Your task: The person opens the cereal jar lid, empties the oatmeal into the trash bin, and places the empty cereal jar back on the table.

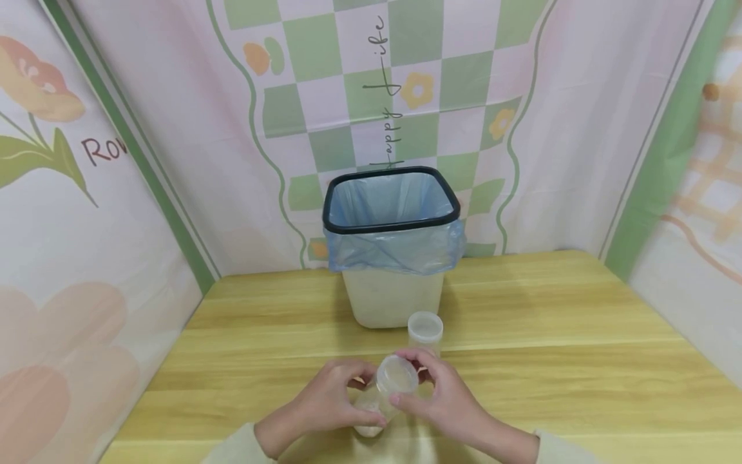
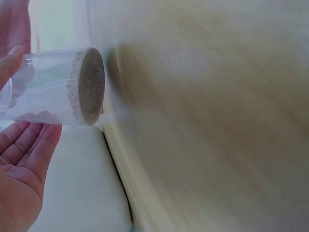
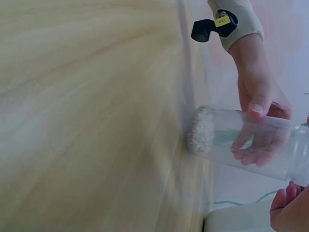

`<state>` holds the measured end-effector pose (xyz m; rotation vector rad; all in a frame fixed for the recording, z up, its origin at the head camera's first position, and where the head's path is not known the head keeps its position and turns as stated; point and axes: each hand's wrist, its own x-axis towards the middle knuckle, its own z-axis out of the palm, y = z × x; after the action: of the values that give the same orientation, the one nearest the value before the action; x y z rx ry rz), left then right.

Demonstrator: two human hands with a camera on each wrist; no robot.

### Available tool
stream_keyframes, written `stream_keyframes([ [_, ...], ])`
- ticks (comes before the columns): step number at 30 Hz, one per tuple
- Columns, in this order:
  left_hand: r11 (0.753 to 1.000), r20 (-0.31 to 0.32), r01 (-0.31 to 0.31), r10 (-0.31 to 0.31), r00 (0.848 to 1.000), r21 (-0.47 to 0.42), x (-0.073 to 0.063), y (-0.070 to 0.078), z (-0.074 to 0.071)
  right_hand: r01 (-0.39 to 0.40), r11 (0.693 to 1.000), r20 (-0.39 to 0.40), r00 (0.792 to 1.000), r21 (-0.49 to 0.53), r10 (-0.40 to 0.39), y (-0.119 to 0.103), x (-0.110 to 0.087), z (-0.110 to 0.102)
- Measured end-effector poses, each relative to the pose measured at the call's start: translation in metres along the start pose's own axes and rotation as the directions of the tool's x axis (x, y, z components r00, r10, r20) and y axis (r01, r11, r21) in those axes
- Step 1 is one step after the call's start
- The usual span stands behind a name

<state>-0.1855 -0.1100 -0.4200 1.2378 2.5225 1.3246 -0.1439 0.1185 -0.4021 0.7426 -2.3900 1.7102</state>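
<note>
A clear plastic jar [image 3: 231,137] with pale, grain-like stuff [image 3: 200,130] at its base is held between both hands, its base close to the table. My left hand [image 1: 324,399] grips the jar's body, thumb on the near side and fingers on the far side. At the top, my right hand [image 1: 443,396] holds the translucent round lid [image 1: 397,374] with thumb and fingers around its rim. A second lidded clear jar [image 1: 426,327] stands just beyond the right hand, its lower part hidden by that hand.
Behind the jars stands a cream bin [image 1: 394,296] with a dark rim and blue liner bag [image 1: 400,251]. The wooden table [image 1: 556,361] meets patterned fabric walls [image 1: 191,129] at the back and both sides.
</note>
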Motion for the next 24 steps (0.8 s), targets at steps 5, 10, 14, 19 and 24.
stream_keyframes([
  [5, 1.000, 0.004, 0.005, -0.005, 1.000, -0.010, -0.001, -0.001, 0.000, -0.030, 0.998, 0.000, 1.000, 0.051, 0.030, -0.002, 0.001, -0.004],
  [10, 1.000, 0.005, 0.008, -0.008, 1.000, -0.002, -0.001, 0.000, 0.000, -0.038, 0.996, -0.013, 0.999, 0.085, 0.039, -0.004, -0.001, -0.006],
  [14, 1.000, 0.000, 0.011, -0.011, 1.000, -0.001, -0.001, 0.000, -0.001, -0.018, 0.995, -0.033, 0.999, 0.096, 0.022, -0.004, -0.002, -0.010],
  [19, 1.000, -0.012, 0.005, -0.005, 1.000, -0.011, -0.002, 0.000, -0.002, 0.065, 0.993, -0.067, 0.996, 0.095, -0.058, -0.004, -0.003, -0.017],
  [24, 1.000, -0.016, 0.006, -0.007, 1.000, -0.009, -0.002, 0.000, -0.003, 0.108, 0.988, -0.087, 0.991, 0.108, -0.099, -0.003, -0.003, -0.026],
])
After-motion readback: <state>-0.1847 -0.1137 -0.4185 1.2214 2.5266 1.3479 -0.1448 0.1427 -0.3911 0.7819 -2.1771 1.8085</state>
